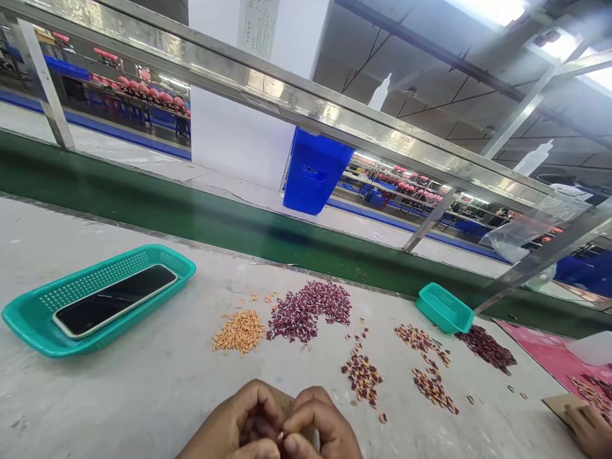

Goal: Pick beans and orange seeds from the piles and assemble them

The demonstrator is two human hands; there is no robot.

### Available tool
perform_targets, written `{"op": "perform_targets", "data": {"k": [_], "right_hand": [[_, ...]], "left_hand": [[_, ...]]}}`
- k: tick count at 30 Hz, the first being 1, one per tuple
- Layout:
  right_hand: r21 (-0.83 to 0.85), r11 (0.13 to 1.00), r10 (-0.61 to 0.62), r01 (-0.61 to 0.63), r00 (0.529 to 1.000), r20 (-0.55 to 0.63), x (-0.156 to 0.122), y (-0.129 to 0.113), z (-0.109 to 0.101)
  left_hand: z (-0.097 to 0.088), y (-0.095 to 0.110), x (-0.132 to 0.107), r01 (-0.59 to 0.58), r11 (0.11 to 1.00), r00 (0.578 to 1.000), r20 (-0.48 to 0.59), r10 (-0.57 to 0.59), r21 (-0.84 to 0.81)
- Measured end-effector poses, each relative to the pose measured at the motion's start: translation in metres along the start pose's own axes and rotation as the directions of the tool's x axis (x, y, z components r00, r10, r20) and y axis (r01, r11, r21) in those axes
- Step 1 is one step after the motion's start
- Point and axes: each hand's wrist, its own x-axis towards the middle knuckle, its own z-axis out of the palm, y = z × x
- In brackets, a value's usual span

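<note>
Very bright light from ceiling panels (492, 9) above, strong glare along metal rail (268, 95), only soft shadows on bench, lines bending near edges, small blur on hands (268, 424).

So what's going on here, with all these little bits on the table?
A person's left hand and right hand are cupped together, pinching small pieces over a work table. In front lie an orange pile, a dark red pile and a phone in a teal basket. Another person's hand shows at the right edge.
</note>
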Motion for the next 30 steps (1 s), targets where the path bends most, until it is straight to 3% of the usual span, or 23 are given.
{"op": "perform_targets", "data": {"k": [2, 5, 8, 10, 15, 21, 25, 30], "right_hand": [[-0.270, 0.963, 0.009, -0.005, 1.000, 0.012, 0.003, 0.006, -0.018], [-0.664, 0.744, 0.080, -0.076, 0.997, -0.024, 0.008, 0.018, -0.054], [-0.825, 0.537, 0.155, -0.178, 0.982, -0.111, 0.013, 0.025, -0.086], [-0.865, 0.456, 0.187, -0.212, 0.972, -0.140, 0.018, 0.025, -0.096], [-0.880, 0.454, 0.197, -0.137, 0.979, -0.051, 0.050, 0.020, -0.077], [-0.900, 0.435, 0.166, -0.023, 0.984, 0.055, 0.088, 0.030, -0.046], [-0.914, 0.404, 0.144, 0.019, 0.986, 0.084, 0.094, 0.034, -0.042], [-0.916, 0.400, 0.108, 0.031, 0.991, 0.081, 0.095, 0.036, -0.038]], "left_hand": [[-0.005, 0.000, -0.001, -0.007, 1.000, 0.999, -0.052, 0.007, 0.012], [-0.016, 0.004, -0.003, -0.013, 0.999, 0.982, -0.187, 0.023, 0.052], [-0.027, 0.016, -0.005, -0.019, 0.997, 0.972, -0.233, 0.036, 0.077], [-0.033, 0.025, -0.006, 0.001, 0.995, 0.962, -0.271, 0.026, 0.098], [-0.046, 0.034, -0.007, 0.030, 0.991, 0.933, -0.360, 0.019, 0.130], [-0.067, 0.042, -0.013, -0.003, 0.941, 0.905, -0.399, 0.146, 0.338], [-0.085, 0.056, -0.010, 0.009, 0.778, 0.906, -0.334, 0.259, 0.628], [-0.096, 0.068, 0.003, 0.088, 0.393, 0.960, -0.184, 0.213, 0.915]]}}
